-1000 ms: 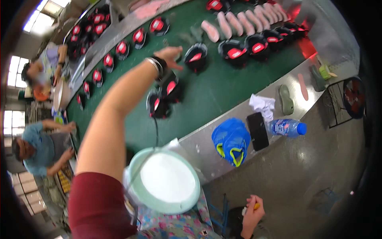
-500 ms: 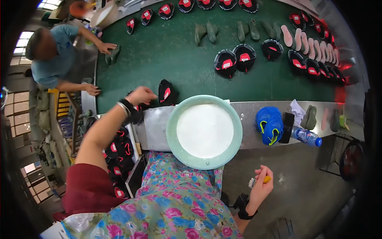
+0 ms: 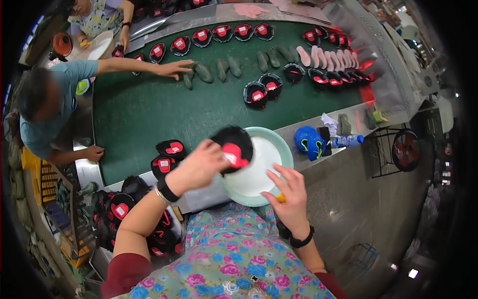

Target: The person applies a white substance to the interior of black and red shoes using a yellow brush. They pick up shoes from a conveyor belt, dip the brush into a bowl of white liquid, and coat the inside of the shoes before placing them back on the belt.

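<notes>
My left hand (image 3: 199,167) grips a black shoe upper with a red lining (image 3: 238,144), blurred by motion, above the left side of a pale green basin (image 3: 286,144). White liquid (image 3: 266,154) fills the basin. At its near right rim is my right hand (image 3: 293,197), thumb and forefinger spread, with a yellow-handled brush (image 3: 281,198) held in the palm. The bristles are hidden here. Two more black and red uppers (image 3: 164,164) lie on the green table just left of my left wrist. A larger pile of uppers (image 3: 119,207) sits below them, beside my left forearm.
A co-worker (image 3: 55,99) at the left reaches over green shoe lasts (image 3: 201,72) on the green table (image 3: 139,114). Rows of uppers (image 3: 221,33) and pink insoles (image 3: 326,59) stand farther back. Right of the basin are a blue-wrapped shoe (image 3: 308,142) and a bottle (image 3: 347,141).
My left hand has brought a shoe upper over the basin. My right hand with the brush has come up to the rim. The view has turned, and the co-worker's arm reaches farther across.
</notes>
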Tool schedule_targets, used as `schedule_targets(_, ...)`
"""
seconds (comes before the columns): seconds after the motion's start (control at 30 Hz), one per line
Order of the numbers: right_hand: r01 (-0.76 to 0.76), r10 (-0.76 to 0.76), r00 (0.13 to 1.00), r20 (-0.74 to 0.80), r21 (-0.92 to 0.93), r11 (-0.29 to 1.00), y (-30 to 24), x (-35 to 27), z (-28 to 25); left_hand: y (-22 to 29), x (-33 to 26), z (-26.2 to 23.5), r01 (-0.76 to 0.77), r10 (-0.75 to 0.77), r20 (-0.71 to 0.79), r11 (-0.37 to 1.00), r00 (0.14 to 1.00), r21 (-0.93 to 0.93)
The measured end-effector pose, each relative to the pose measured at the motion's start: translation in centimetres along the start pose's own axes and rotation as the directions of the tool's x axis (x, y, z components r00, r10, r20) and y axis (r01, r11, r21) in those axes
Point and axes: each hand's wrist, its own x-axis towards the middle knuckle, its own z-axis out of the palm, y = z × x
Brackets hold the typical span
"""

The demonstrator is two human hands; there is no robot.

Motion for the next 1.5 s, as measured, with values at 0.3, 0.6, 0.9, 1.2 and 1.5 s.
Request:
schedule_targets(0.3, -0.012, -0.005, 0.996, 0.088, 0.182, 0.983, -1.3, -2.4, -0.5, 5.5, -3.7, -0.4, 0.126, -0.366, -0.253, 0.754, 0.896, -0.645)
schedule_targets(0.6, -0.129, -0.056, 0.894, 0.444, 0.376, 0.917, 1.5, -1.5, -0.1, 8.7, -2.6, 4.2, 0.128, -0.265, 0.084, 0.153, 0.961, -0.980)
schedule_targets(0.9, -0.409, 0.203, 0.887, 0.414, 0.503, 0.761, 6.6, -3.0, 2.1, 9.9, -3.3, 5.5, 0.294, -0.540, 0.321, -0.139, 0.778, -0.946)
schedule_targets(1.2, -0.614, 0.576, 0.788, 0.218, 0.354, 0.706, 16.7, -4.4, 9.3, 9.3, -5.8, 7.1, 0.551, -0.280, 0.538, -0.038, 0.795, -0.834)
schedule_targets(1.5, -0.419, 0.413, 0.906, 0.090, 0.309, 0.853, 16.3, -4.7, 10.3, 5.8, -4.9, 17.7, 0.133, -0.545, 0.626, -0.686, 0.558, -0.715)
